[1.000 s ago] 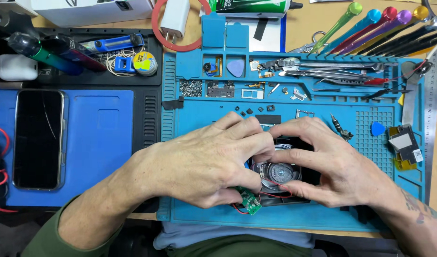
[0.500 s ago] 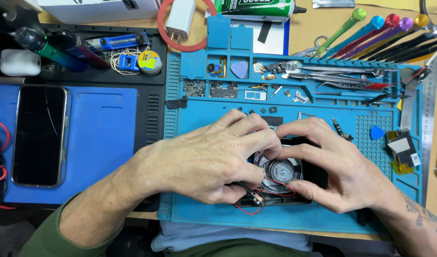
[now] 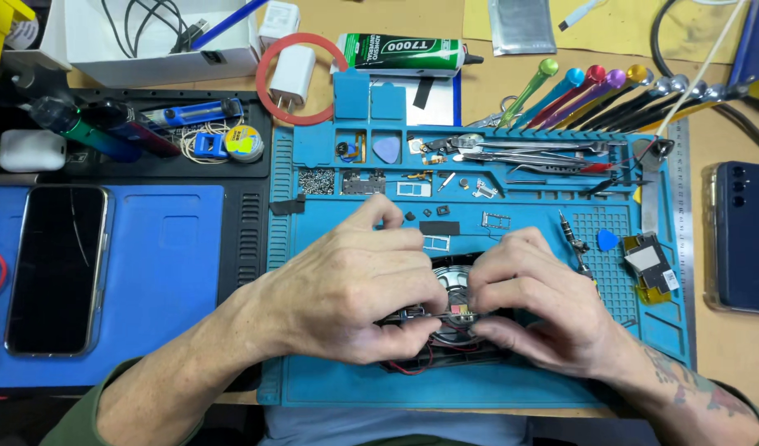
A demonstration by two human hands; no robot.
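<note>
A: Head view, status of the hands?

B: The left hand (image 3: 355, 293) and the right hand (image 3: 536, 310) meet over a small round speaker unit (image 3: 454, 281) lying low on the blue work mat (image 3: 330, 388). Fingers of both hands are closed on the unit, pinching it from either side at a small board (image 3: 458, 312) at its front edge.

A: Position of the unit?

B: Near the front centre of the mat, largely covered by the hands. Red and black wires (image 3: 417, 363) run out beneath it.

A: Surroundings?

B: Tweezers (image 3: 545, 150) and small parts lie in the mat's upper compartments. A dark phone (image 3: 56, 268) lies face up on the blue pad at the left; a second phone (image 3: 747, 235) lies on the table at the right. A row of screwdrivers (image 3: 578, 91) lies above the mat, beside a white charger (image 3: 293, 76).
</note>
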